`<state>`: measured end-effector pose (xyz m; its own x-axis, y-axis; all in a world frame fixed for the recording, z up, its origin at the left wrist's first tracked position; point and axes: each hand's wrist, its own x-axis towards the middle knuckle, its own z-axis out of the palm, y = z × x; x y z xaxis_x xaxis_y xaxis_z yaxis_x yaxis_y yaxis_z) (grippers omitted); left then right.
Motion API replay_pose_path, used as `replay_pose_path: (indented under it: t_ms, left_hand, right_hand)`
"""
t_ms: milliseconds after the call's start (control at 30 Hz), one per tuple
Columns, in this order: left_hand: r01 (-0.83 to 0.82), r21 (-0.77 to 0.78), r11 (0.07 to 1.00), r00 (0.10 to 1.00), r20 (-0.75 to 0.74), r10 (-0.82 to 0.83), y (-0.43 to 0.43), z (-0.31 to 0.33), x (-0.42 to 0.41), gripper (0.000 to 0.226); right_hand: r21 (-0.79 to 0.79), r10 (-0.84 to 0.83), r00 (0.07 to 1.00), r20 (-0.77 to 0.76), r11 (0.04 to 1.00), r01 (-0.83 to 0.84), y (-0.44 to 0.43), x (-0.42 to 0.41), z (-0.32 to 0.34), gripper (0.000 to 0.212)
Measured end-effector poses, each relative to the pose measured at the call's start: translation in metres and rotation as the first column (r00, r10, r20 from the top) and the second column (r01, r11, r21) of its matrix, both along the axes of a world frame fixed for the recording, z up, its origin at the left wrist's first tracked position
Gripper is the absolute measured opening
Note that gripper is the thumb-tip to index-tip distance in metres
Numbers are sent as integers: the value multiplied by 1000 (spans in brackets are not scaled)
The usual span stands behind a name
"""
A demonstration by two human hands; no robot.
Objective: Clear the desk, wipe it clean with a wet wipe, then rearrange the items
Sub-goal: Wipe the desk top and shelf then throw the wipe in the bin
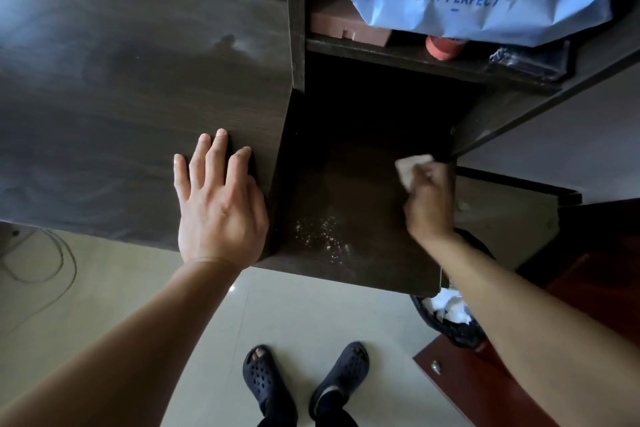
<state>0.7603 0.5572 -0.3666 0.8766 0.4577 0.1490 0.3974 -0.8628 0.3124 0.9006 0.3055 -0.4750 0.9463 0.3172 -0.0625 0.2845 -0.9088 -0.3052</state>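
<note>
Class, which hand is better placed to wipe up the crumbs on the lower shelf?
Right. The right hand grips the wipe at the shelf with the crumbs; the left hand rests flat on the desk top, empty.

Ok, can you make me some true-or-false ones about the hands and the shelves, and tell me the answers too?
1. The left hand lies flat on the desk top. True.
2. The right hand is empty. False: it grips a white wipe.
3. The blue wipes pack is on the floor. False: it sits on the upper shelf.
4. Some pale crumbs lie near the front of the lower shelf. True.
5. Some white crumpled paper shows in the bin under the right arm. True.
</note>
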Motion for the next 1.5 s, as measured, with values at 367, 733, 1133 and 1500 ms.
replay_pose_path:
  t_ms: [367, 733, 1133, 1500]
  left_hand:
    - [-3, 5, 1000, 1000, 21, 2, 1, -2, 1, 39]
    - [3, -3, 1000, 1000, 13, -3, 1, -1, 1, 41]
    - [7, 28, 1000, 1000, -3, -7, 2, 0, 1, 41]
    - [-50, 56, 997, 998, 45, 48, 85, -3, -40, 46]
  right_hand:
    - [38, 103, 995, 2, 994, -103, -25, -61, 0, 37]
    - [53, 264, 954, -145, 964, -259, -1, -143, 10, 17]
    - [250, 270, 953, -134, 940, -231, 77, -162, 10, 26]
    - [89, -104, 987, -119, 989, 115, 39, -71, 0, 28]
